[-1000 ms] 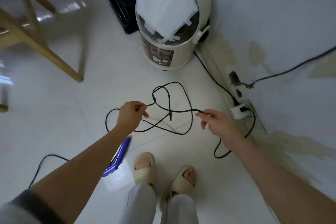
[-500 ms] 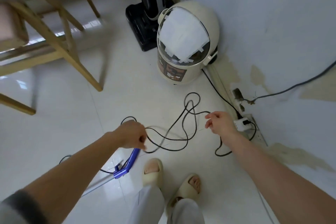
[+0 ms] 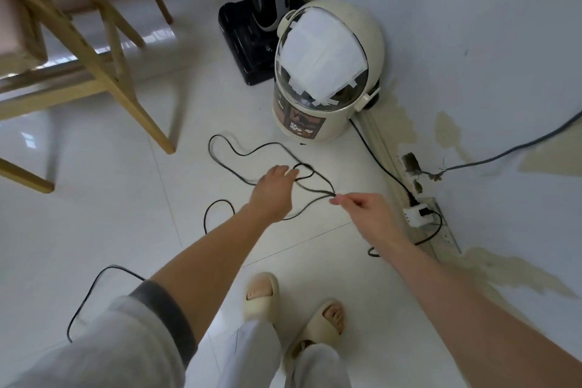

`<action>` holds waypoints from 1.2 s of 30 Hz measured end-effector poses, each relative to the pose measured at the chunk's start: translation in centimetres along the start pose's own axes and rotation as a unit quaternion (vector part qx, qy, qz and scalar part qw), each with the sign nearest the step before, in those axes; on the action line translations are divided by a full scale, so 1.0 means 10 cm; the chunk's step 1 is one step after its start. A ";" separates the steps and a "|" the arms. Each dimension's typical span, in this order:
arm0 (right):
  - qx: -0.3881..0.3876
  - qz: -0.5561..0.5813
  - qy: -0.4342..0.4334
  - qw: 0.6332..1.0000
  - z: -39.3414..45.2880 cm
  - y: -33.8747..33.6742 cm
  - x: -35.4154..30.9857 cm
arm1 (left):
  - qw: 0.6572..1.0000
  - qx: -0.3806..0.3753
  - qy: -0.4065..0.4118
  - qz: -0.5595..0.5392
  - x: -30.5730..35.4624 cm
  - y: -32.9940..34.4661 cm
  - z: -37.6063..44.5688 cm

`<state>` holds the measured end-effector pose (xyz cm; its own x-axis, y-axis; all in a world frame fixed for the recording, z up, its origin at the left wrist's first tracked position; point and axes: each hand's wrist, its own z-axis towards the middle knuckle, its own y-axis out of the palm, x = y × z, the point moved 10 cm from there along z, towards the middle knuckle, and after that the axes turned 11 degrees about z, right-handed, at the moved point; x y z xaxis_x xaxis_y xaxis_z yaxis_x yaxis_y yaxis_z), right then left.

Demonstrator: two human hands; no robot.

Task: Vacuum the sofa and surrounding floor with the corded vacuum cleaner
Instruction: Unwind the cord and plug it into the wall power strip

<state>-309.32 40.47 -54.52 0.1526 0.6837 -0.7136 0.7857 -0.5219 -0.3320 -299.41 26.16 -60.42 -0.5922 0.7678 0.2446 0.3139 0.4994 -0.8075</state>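
Thin black power cord [image 3: 252,153], glossy white tile floor [image 3: 94,198]. Loops tangled, no single axis. Right hand [image 3: 362,211] pinches strand; left hand [image 3: 274,192] grip unclear.

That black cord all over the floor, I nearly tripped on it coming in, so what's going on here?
A person is untangling the black cord with both hands. The right hand pinches a strand at its fingertips, and the left hand reaches into the loops just beyond it. More cord trails across the white floor toward the wall adapter. No vacuuming is underway.
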 end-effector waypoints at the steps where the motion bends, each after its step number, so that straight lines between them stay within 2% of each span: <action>1: -0.024 0.020 0.006 0.999 -0.04 0.05 0.02 | 1.000 0.013 0.010 -0.008 0.09 0.00 0.03; 4: -0.122 0.049 0.016 0.991 -0.17 0.22 0.03 | 0.999 0.033 0.019 0.029 0.22 0.04 0.07; 6: -0.162 0.065 0.008 0.985 -0.26 0.25 -0.02 | 0.997 -0.022 0.010 0.076 0.13 0.25 0.09; 9: -0.162 0.064 -0.004 0.985 -0.31 0.15 -0.07 | 0.987 -0.119 -0.006 0.107 -0.14 0.57 0.05; 11: -0.149 0.060 0.000 0.987 -0.33 0.06 -0.04 | 0.987 -0.158 -0.020 0.022 -0.24 0.70 -0.01; 13: -0.122 0.055 0.003 0.991 -0.32 -0.03 0.05 | 0.973 -0.179 -0.043 -0.142 -0.23 0.78 -0.06; 15: -0.119 0.002 -0.005 0.993 -0.31 -0.04 0.13 | 0.940 -0.132 -0.096 -0.301 -0.22 0.68 -0.10; 16: -0.135 -0.067 -0.019 0.988 -0.33 -0.01 0.15 | 0.921 -0.091 -0.132 -0.355 -0.25 0.60 -0.11; 18: -0.206 -0.255 -0.048 0.943 -0.40 0.16 0.30 | 0.886 -0.007 -0.214 -0.411 -0.43 0.45 -0.12; 20: -0.264 -0.424 -0.027 0.866 -0.48 0.24 0.59 | 0.851 0.064 -0.277 -0.442 -0.67 0.27 -0.14; 21: -0.271 -0.483 0.000 0.832 -0.51 0.19 0.75 | 0.843 0.095 -0.300 -0.437 -0.80 0.19 -0.15; 23: -0.251 -0.557 0.065 0.789 -0.51 -0.01 0.92 | 0.840 0.126 -0.334 -0.408 -0.98 0.03 -0.19; 25: -0.220 -0.578 0.131 0.775 -0.48 -0.20 1.04 | 0.839 0.137 -0.363 -0.382 -1.11 -0.11 -0.22; 26: -0.205 -0.569 0.162 0.780 -0.48 -0.26 1.08 | 0.835 0.143 -0.375 -0.376 -1.15 -0.18 -0.24; 28: -0.130 -0.497 0.200 0.834 -0.42 -0.34 1.06 | 0.823 0.148 -0.403 -0.372 -1.25 -0.26 -0.31; 30: 0.001 -0.349 0.197 0.916 -0.32 -0.43 0.95 | 0.810 0.169 -0.421 -0.373 -1.33 -0.33 -0.41; 32: 0.137 -0.142 0.168 0.966 -0.24 -0.56 0.79 | 0.804 0.198 -0.417 -0.375 -1.38 -0.44 -0.50; 34: 0.208 0.049 0.141 0.967 -0.24 -0.60 0.60 | 0.792 0.241 -0.407 -0.385 -1.45 -0.59 -0.62; 36: 0.215 0.084 0.083 0.969 -0.23 -0.60 0.35 | 0.751 0.276 -0.412 -0.436 -1.57 -0.62 -0.73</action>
<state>-312.16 47.19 -53.66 0.3796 0.6250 -0.6821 0.4237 -0.7729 -0.4724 -286.67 13.95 -55.34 -0.7243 -0.3778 0.5768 -0.6798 0.2515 -0.6889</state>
